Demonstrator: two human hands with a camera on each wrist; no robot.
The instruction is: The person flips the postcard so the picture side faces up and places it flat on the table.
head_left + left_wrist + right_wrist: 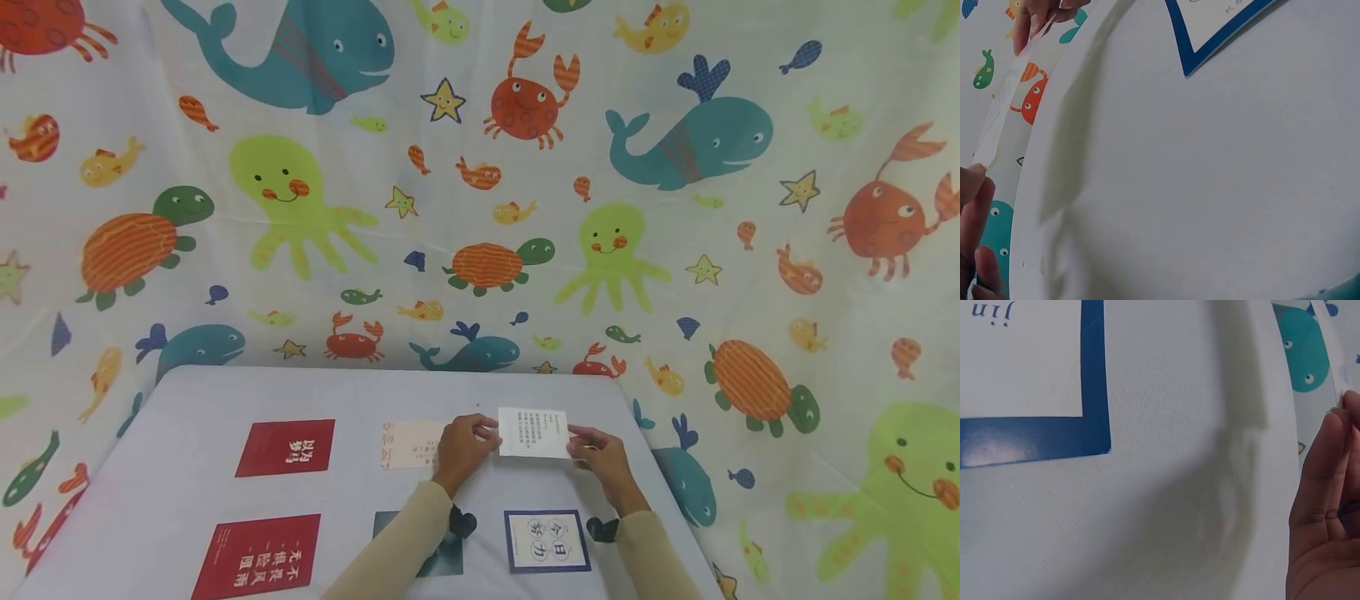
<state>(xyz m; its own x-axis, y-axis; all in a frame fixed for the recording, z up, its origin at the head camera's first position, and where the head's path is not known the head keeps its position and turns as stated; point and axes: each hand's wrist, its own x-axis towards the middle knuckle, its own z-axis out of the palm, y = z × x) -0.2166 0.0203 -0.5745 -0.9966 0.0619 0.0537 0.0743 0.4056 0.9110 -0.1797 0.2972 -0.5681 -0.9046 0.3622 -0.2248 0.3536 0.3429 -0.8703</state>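
A white card (533,432) with dark printed characters is held up over the far right part of the table. My left hand (463,450) pinches its left edge between thumb and fingers. At the opposite edge, my right hand (606,467) pinches it too. Both wrist views show the card (1005,106) nearly edge-on, raised off the table, with its shadow on the cloth below. Nearer to me, below it, lies a blue-bordered card (547,541). A pale peach card (408,445) lies left of my left hand, partly covered by that hand.
Two red cards (287,447) (258,554) lie on the left side of the white table (360,392). A dark teal card (442,560) is partly hidden under the left forearm. Behind the table hangs a curtain (420,183) printed with sea animals.
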